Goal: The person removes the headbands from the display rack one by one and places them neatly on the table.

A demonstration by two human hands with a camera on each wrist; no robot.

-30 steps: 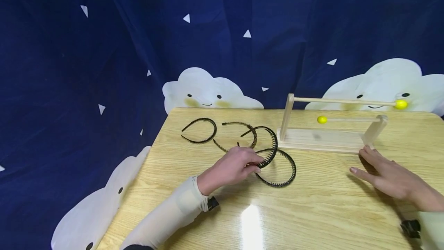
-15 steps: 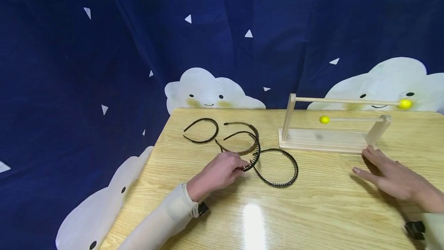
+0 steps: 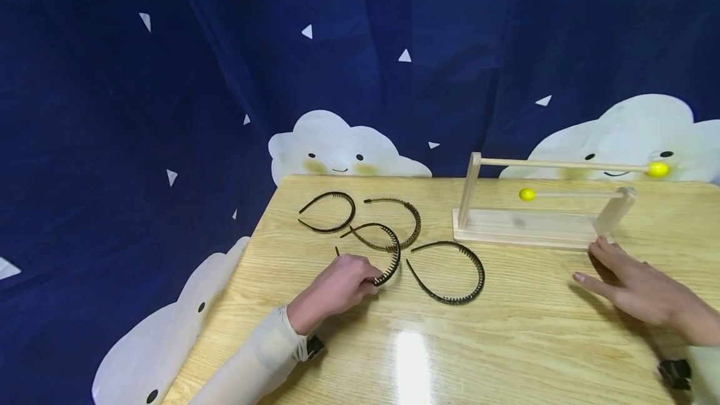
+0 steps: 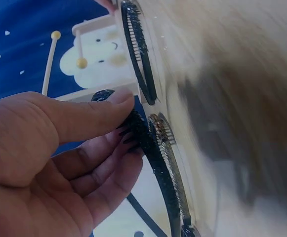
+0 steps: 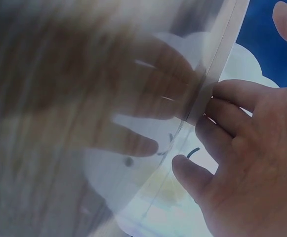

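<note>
My left hand (image 3: 340,286) pinches a black toothed headband (image 3: 397,249) between thumb and fingers, at the near side of its curve. In the left wrist view the thumb lies on the outer band of that headband (image 4: 153,163), and the fingers are at its teeth. It overlaps a brown headband (image 3: 417,220) behind it in the head view. My right hand (image 3: 647,286) has its fingers extended, fingertips at the near right corner of a wooden rack (image 3: 523,230). In the right wrist view those fingertips meet the edge of the rack's base (image 5: 207,94).
One black headband (image 3: 480,277) lies right of my left hand, another (image 3: 353,208) at the back left. The rack carries two horizontal rods tipped with yellow balls (image 3: 658,169), pointing opposite ways. A dark blue curtain (image 3: 360,49) with clouds hangs behind the table (image 3: 506,342).
My left hand has carried the black headband leftward, away from the headband on the right, which now lies fully uncovered. My right hand has stayed at the rack's corner.
</note>
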